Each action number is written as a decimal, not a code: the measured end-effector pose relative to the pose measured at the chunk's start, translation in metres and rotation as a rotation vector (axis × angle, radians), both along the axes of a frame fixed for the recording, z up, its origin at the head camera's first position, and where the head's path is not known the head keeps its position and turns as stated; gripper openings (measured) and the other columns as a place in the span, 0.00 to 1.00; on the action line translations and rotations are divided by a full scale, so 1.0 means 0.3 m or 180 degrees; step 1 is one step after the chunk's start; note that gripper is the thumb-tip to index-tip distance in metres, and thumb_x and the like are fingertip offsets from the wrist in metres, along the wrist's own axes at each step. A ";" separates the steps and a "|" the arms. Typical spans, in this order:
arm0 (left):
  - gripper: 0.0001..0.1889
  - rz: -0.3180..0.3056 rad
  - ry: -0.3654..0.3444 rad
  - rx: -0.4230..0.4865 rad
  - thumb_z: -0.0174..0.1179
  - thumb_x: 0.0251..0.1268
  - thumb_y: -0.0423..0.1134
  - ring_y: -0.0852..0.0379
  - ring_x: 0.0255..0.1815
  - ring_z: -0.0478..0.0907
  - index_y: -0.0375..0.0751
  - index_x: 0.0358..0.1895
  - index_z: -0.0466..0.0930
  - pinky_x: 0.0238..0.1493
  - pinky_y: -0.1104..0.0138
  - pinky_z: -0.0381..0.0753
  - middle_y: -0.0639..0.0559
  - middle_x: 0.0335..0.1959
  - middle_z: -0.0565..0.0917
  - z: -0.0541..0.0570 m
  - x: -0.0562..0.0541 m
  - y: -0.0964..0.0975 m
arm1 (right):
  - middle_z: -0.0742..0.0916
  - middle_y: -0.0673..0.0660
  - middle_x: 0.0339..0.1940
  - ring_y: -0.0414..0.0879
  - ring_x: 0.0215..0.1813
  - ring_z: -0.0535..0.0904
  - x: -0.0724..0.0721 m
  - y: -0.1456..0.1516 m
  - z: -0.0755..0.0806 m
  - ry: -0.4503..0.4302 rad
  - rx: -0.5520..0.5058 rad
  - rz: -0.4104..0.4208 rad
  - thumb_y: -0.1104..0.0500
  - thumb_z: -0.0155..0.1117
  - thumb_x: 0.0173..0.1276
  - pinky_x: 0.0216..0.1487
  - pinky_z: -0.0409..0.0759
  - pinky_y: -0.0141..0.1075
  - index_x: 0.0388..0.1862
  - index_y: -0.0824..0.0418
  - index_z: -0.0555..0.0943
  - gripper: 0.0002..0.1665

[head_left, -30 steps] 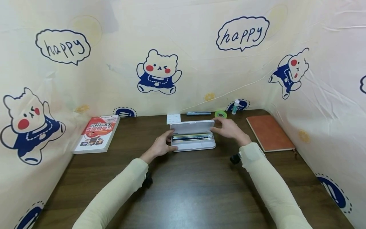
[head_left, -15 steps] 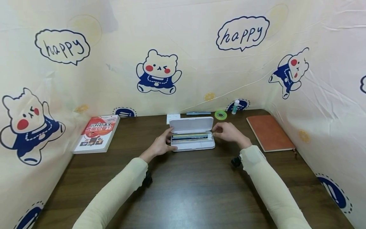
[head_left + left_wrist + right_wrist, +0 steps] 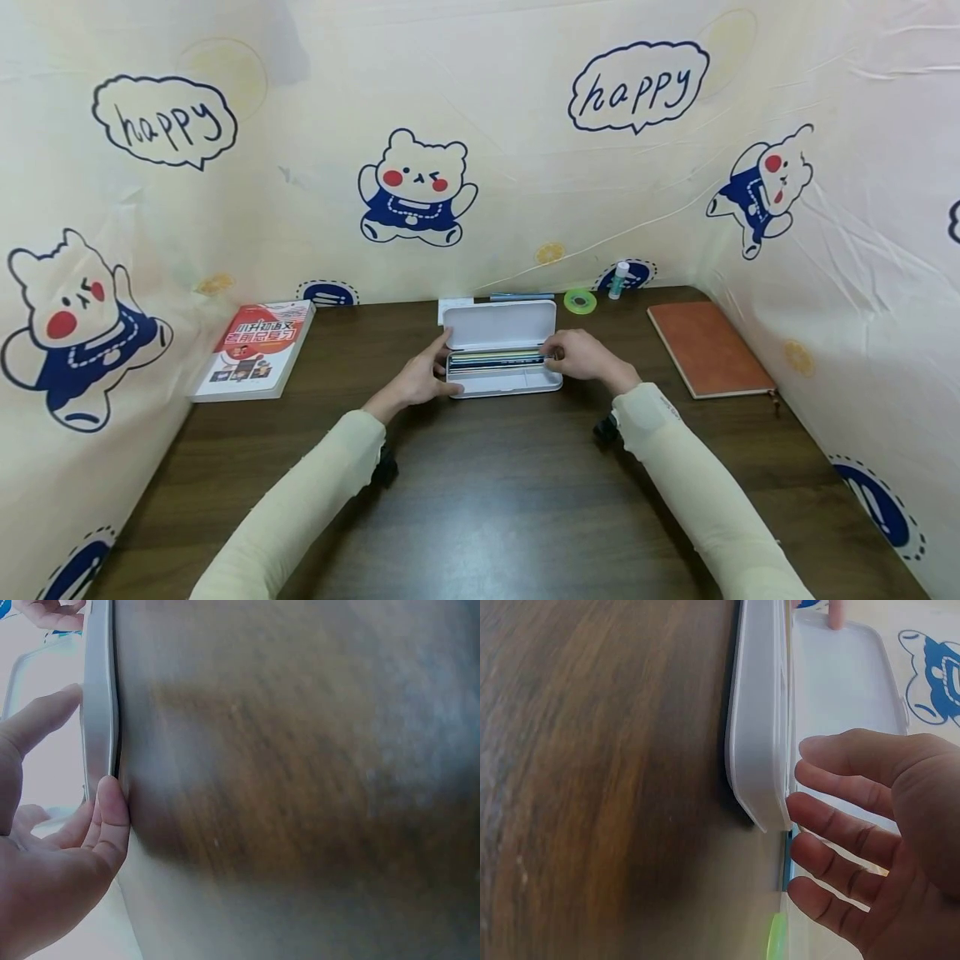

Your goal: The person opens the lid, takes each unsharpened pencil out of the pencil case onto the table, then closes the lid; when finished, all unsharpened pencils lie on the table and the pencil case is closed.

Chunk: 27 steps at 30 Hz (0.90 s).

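A white pencil case (image 3: 517,383) lies on the table with its lid (image 3: 501,325) raised and leaning back. Several pencils (image 3: 491,360) lie side by side along its rear half. My left hand (image 3: 414,382) holds the case's left end, thumb near the front corner and fingers toward the hinge. In the left wrist view, the fingertips rest along the case's side wall (image 3: 99,712). My right hand (image 3: 588,357) is over the case's right end, fingertips at the pencil ends. The right wrist view shows its fingers (image 3: 836,825) lightly bent and spread, with nothing visible between them.
A red and white book (image 3: 255,350) lies at the left and a brown notebook (image 3: 708,348) at the right. Behind the case are a white paper pad (image 3: 452,311), a blue pen (image 3: 522,297), green tape (image 3: 580,302) and an upright glue stick (image 3: 618,281), near the printed cloth wall.
The lid has tipped further back. My right hand has let go of the lid's right edge, come down and moved left over the pencil ends. My left hand has stayed on the case.
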<state>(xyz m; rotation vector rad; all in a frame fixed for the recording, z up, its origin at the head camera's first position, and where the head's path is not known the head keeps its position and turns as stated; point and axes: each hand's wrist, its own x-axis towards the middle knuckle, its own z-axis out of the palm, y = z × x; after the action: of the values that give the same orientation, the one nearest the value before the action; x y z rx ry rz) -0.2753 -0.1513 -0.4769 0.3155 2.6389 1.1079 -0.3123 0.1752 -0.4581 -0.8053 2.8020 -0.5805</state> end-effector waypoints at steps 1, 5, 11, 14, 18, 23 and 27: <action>0.58 -0.0004 -0.0002 -0.0004 0.75 0.56 0.42 0.48 0.57 0.73 0.56 0.82 0.39 0.58 0.56 0.75 0.42 0.70 0.72 0.000 0.000 0.000 | 0.88 0.56 0.48 0.50 0.49 0.81 0.000 -0.004 0.000 -0.0002 0.0019 0.0005 0.58 0.66 0.69 0.56 0.79 0.47 0.51 0.59 0.87 0.13; 0.58 -0.0015 -0.0001 -0.0029 0.74 0.56 0.43 0.49 0.56 0.73 0.57 0.82 0.39 0.58 0.57 0.74 0.43 0.72 0.71 -0.003 0.002 0.000 | 0.88 0.57 0.52 0.52 0.56 0.81 0.004 -0.016 0.000 -0.0009 0.0070 0.0066 0.59 0.67 0.68 0.61 0.76 0.50 0.50 0.59 0.87 0.13; 0.58 -0.0023 0.0014 -0.0012 0.74 0.56 0.43 0.49 0.57 0.74 0.58 0.82 0.39 0.57 0.56 0.74 0.42 0.72 0.71 -0.009 0.003 -0.002 | 0.88 0.54 0.46 0.48 0.48 0.80 0.003 -0.027 -0.007 0.0004 0.0112 0.0073 0.60 0.68 0.66 0.56 0.77 0.47 0.43 0.56 0.88 0.08; 0.58 -0.0012 0.0000 -0.0001 0.74 0.56 0.43 0.48 0.57 0.74 0.58 0.82 0.39 0.57 0.56 0.75 0.42 0.72 0.71 -0.009 0.002 -0.003 | 0.88 0.54 0.45 0.47 0.46 0.79 0.000 -0.031 -0.010 0.0002 0.0128 0.0066 0.60 0.68 0.67 0.55 0.77 0.46 0.43 0.55 0.88 0.07; 0.58 -0.0004 0.0004 -0.0001 0.74 0.56 0.43 0.48 0.57 0.75 0.58 0.82 0.39 0.56 0.56 0.75 0.42 0.72 0.71 -0.008 0.003 -0.006 | 0.87 0.53 0.44 0.47 0.46 0.79 -0.003 -0.038 -0.009 -0.0008 0.0162 0.0054 0.60 0.68 0.67 0.55 0.78 0.46 0.42 0.55 0.88 0.06; 0.58 0.0014 0.0011 0.0020 0.74 0.56 0.43 0.47 0.58 0.75 0.59 0.82 0.39 0.56 0.56 0.76 0.42 0.72 0.71 -0.010 0.002 -0.012 | 0.87 0.53 0.43 0.47 0.45 0.78 -0.002 -0.045 -0.005 0.0024 0.0174 0.0079 0.60 0.68 0.67 0.55 0.78 0.46 0.43 0.55 0.87 0.07; 0.58 0.0011 0.0009 0.0036 0.75 0.56 0.43 0.47 0.58 0.74 0.59 0.82 0.39 0.56 0.56 0.76 0.42 0.71 0.71 -0.010 0.000 -0.018 | 0.87 0.53 0.44 0.47 0.45 0.78 0.000 -0.051 -0.001 0.0030 0.0174 0.0076 0.60 0.69 0.67 0.56 0.77 0.46 0.43 0.55 0.87 0.07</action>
<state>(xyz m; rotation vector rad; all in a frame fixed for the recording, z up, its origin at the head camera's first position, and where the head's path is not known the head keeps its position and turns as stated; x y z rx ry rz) -0.2753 -0.1566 -0.4799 0.3149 2.6375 1.1247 -0.3122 0.1599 -0.4584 -0.8319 2.7996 -0.4954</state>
